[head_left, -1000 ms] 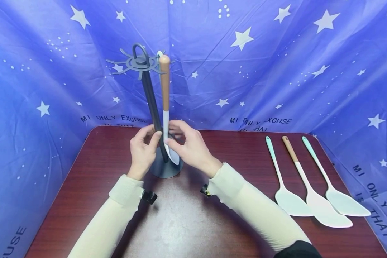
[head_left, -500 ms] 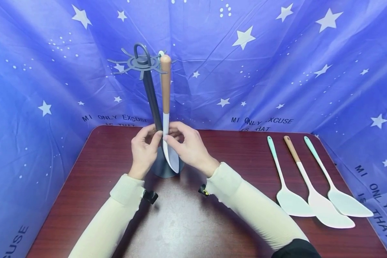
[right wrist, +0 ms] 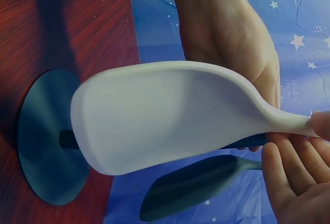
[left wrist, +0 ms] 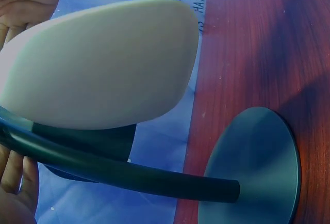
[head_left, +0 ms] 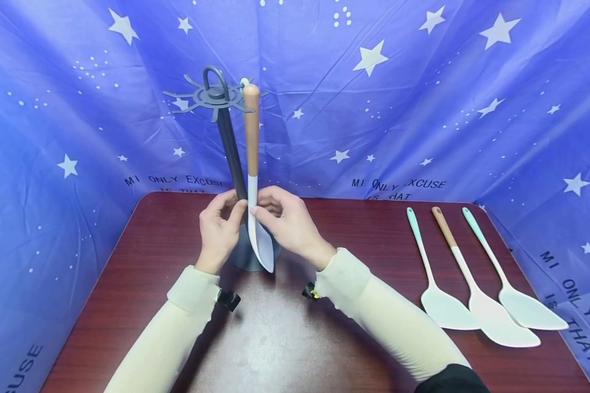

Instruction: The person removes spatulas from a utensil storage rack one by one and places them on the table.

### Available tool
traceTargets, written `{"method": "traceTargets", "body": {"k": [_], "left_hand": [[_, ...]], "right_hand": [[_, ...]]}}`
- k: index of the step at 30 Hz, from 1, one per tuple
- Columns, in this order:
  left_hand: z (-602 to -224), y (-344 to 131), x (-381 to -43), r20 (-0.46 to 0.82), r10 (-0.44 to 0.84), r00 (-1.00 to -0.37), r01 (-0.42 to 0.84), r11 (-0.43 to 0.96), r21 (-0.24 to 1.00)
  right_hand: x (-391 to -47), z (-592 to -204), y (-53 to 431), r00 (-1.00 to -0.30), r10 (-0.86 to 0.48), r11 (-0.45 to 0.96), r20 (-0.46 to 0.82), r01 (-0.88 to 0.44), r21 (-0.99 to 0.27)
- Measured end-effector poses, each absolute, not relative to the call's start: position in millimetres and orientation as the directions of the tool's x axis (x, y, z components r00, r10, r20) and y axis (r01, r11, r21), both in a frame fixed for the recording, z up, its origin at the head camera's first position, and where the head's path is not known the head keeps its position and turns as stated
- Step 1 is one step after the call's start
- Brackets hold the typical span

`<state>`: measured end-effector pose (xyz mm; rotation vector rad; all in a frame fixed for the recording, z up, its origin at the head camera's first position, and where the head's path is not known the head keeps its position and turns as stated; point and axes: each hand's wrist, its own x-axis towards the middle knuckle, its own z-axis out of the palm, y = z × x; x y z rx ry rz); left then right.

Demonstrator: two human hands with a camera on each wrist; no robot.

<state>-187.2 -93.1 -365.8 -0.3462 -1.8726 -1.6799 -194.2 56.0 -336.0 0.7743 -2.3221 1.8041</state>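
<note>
A dark grey utensil stand (head_left: 232, 158) with curved hooks around its top stands on the table. My left hand (head_left: 219, 226) grips its pole, thumb in front and fingers behind. My right hand (head_left: 290, 218) pinches a spatula (head_left: 252, 139) with a wooden handle by its white neck. That spatula is nearly upright, its handle end right at a hook on the stand's right side. Its broad white blade (right wrist: 154, 115) hangs beside the pole. Behind it, in the right wrist view, hangs a dark green-looking spatula (right wrist: 196, 185), mostly hidden in the head view.
Three more spatulas lie on the right of the reddish-brown table (head_left: 128, 327): a mint-handled one (head_left: 444, 311), a wooden-handled one (head_left: 501, 322) overlapping it, and another mint-handled one (head_left: 526, 308). A blue star-patterned curtain (head_left: 314, 71) surrounds the table.
The held spatula's blade has swung down and toward me, and its tip now overlaps the base's front edge. Its handle end stays at the hook. My left hand keeps its grip.
</note>
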Motion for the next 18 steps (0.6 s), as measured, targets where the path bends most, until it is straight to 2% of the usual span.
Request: {"method": "traceTargets", "body": {"k": [8,18], "left_hand": [[-367,-94,-187,0.568,-0.188,-0.801,0.547,0.156,0.823],[-367,-94,-187,0.567,-0.188,-0.802,0.544,0.163,0.823]], "right_hand": [[-175,-310,55,-0.855,-0.350,0.185,0.383,-0.464,-0.866],[-191,-339,56,-0.849,-0.309,0.173,0.429,-0.493,-0.853]]}}
